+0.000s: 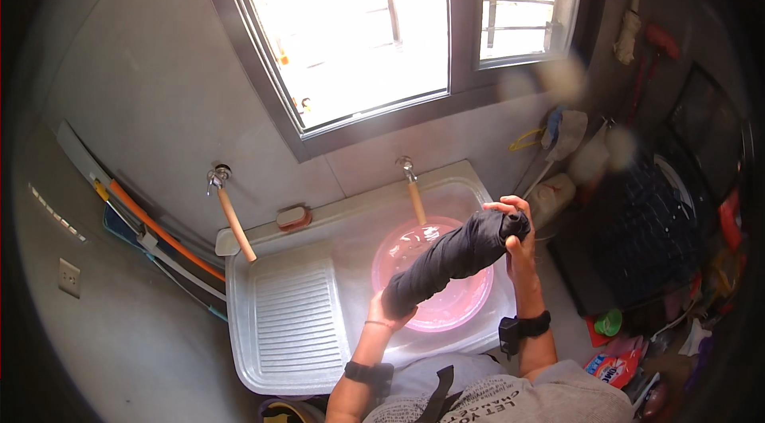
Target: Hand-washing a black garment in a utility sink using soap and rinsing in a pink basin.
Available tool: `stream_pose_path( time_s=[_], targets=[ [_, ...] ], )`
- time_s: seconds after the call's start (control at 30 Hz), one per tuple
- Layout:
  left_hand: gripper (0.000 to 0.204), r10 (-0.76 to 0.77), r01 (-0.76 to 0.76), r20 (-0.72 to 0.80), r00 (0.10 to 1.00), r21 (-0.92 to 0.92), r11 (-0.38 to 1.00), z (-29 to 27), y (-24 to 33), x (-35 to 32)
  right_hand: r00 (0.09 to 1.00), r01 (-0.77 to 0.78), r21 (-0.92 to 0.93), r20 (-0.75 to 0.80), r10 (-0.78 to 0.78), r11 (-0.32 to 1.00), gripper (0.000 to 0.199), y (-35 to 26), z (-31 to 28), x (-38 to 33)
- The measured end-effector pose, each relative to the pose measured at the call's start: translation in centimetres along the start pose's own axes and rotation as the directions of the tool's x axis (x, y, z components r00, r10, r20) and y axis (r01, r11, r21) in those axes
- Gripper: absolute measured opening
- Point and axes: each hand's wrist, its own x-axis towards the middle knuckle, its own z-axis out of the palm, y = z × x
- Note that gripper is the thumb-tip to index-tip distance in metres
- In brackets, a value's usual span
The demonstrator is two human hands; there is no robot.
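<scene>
Right hand: fingers curled tight round the upper end of a dark, twisted roll of wet cloth. Left hand: fingers closed under the roll's lower end, mostly hidden by it. Cloth: held slantwise in the air, directly above a round pink plastic basin. Basin: sits in the bowl of a pale stone wash sink, beside its ribbed scrubbing board. Behind: two wall taps with tan hose spouts, an orange soap dish.

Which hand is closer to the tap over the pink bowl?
Right. The right hand grips the upper end of the twisted dark cloth just beside the tap; the left hand holds the lower end, farther below.
</scene>
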Motion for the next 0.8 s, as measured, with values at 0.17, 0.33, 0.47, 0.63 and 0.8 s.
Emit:
stream_pose_path(
  time_s=[0.17,0.33,0.47,0.63,0.8],
  targets=[
    [0.036,0.016,-0.016,-0.034,0.999,0.000,1.000,-0.1,0.2,-0.5,0.994,-0.013,-0.012,0.110,0.014,1.000,0.107,-1.6,1.0,-0.2],
    [0.039,0.143,-0.142,-0.001,0.990,-0.118,0.983,2.3,1.2,-1.8,0.995,-0.096,0.106,0.026,0.094,0.990,0.080,-1.3,1.4,-0.4],
    [0.036,0.361,-0.361,-0.039,0.932,-0.189,0.913,2.9,4.1,-3.0,0.964,-0.182,0.387,-0.112,0.241,0.904,0.044,1.8,-0.5,-1.2],
    [0.008,0.754,-0.727,-0.326,0.570,0.228,0.648,6.7,6.0,-4.9,0.846,-0.264,0.667,-0.186,0.499,0.697,0.034,4.0,-2.2,-3.0],
    [0.011,0.832,-0.754,-0.252,0.494,0.353,0.555,7.8,6.5,-6.1,0.760,-0.248,0.746,-0.246,0.601,0.618,0.022,5.0,-2.2,-3.9]
  ],
)
